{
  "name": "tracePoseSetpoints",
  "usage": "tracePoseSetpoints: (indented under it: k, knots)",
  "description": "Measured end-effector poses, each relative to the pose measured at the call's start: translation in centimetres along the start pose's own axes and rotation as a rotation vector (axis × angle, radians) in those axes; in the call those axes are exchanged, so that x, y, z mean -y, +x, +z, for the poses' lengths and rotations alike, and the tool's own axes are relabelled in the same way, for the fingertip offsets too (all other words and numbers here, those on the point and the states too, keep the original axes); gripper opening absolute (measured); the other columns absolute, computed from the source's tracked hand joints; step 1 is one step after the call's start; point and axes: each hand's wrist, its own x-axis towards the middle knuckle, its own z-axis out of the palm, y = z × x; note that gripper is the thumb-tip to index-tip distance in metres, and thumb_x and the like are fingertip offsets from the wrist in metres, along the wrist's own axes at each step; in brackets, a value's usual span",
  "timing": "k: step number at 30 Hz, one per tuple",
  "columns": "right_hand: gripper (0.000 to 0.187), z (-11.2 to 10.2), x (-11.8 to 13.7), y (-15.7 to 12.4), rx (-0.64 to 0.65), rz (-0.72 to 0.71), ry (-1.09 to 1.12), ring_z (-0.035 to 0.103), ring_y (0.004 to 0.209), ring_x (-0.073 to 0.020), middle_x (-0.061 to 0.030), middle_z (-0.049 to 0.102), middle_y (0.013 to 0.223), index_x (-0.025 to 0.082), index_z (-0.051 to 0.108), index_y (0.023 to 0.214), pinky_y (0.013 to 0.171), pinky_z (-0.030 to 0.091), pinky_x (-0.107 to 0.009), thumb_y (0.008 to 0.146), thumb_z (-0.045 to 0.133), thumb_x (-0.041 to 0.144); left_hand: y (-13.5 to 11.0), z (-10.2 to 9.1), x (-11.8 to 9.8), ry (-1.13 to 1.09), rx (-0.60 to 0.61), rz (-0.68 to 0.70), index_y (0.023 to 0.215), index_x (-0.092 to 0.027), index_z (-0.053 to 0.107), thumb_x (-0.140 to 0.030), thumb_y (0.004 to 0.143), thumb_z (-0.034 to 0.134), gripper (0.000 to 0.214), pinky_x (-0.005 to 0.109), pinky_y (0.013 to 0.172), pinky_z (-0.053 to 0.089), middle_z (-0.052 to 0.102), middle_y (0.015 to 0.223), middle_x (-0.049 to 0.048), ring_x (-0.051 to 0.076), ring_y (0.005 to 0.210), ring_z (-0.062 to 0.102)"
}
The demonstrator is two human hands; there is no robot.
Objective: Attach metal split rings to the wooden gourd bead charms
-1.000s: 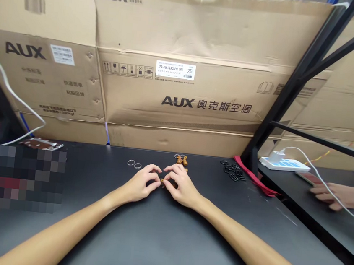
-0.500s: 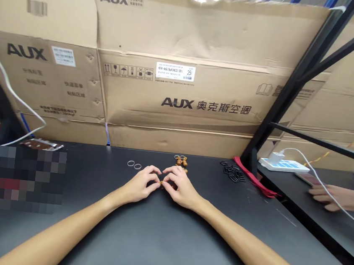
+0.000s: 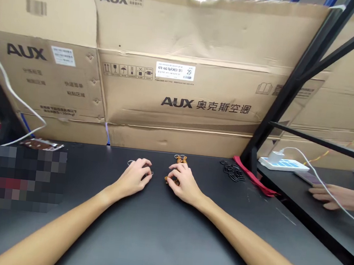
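Observation:
My left hand is over the left-middle of the black table. Its thumb and index finger pinch a thin metal ring, of which a small edge shows at the fingertips. Just behind that hand, a second metal ring lies partly covered. My right hand is closed around a small amber-brown pendant, mostly hidden under the fingers. Beyond the right hand lie amber-brown pendants with metal rings attached. The two hands are apart.
Black rings or clips lie in a heap at right, beside a red strap. Cardboard stands behind the table. A black metal frame rises at right. Another person's hand rests near a white power strip.
My left hand has moved left, away from the right hand, to the metal rings. My right hand has shifted slightly right and keeps the pendant.

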Motion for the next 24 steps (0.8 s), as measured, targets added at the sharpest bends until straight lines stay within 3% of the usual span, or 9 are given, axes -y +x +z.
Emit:
tracePoseSetpoints:
  k: [7,13,15,18,24]
  knots:
    - [0.010,-0.1,-0.5,0.0,0.020,0.073,-0.083,0.046,0.108,-0.0260,-0.0091,0.059,0.109,0.020,0.062,0.081,0.084,0.041,-0.042,0.079,0.054,0.014,0.0,0.3,1.4,0.112,-0.064,-0.147,0.081,-0.019,0.058,-0.018,0.083,0.051,0.007,0.040,0.082,0.042,0.056,0.106,0.0087,0.025,0.097,0.054]
    - [0.022,-0.4,-2.0,0.3,-0.022,0.174,-0.097,0.049,0.103,-0.0246,-0.0068,0.062,0.106,0.021,0.065,0.086,0.084,0.041,-0.041,0.077,0.048,0.009,-0.2,0.3,0.4,0.144,-0.062,-0.112,0.088,-0.018,0.056,-0.015,0.084,0.049,0.009,0.040,0.083,0.042,0.056,0.104,0.0087,0.025,0.099,0.053]
    - [0.020,-0.5,-2.6,0.7,-0.052,0.235,-0.109,0.051,0.101,-0.0244,-0.0068,0.064,0.104,0.021,0.066,0.085,0.083,0.041,-0.041,0.086,0.046,0.018,-0.2,0.3,0.2,0.149,-0.058,-0.096,0.090,-0.018,0.056,-0.014,0.084,0.049,0.010,0.041,0.084,0.042,0.056,0.106,0.0093,0.025,0.099,0.053]
    - [0.028,-0.6,-3.2,1.4,-0.019,0.292,-0.142,0.049,0.112,-0.0279,-0.0079,0.063,0.113,0.023,0.066,0.099,0.090,0.039,-0.046,0.090,0.048,0.042,-0.3,0.3,0.0,0.136,-0.051,-0.086,0.091,-0.018,0.057,-0.014,0.084,0.049,0.011,0.041,0.086,0.041,0.055,0.107,0.0094,0.025,0.099,0.053]
    - [0.054,-0.1,-3.4,2.4,0.192,0.273,-0.184,0.035,0.132,-0.0340,-0.0105,0.053,0.134,0.019,0.065,0.114,0.107,0.025,-0.055,0.089,0.040,0.061,-0.2,0.3,-0.1,0.144,-0.045,-0.074,0.091,-0.018,0.057,-0.015,0.086,0.047,0.012,0.042,0.087,0.041,0.056,0.106,0.0089,0.024,0.098,0.053]
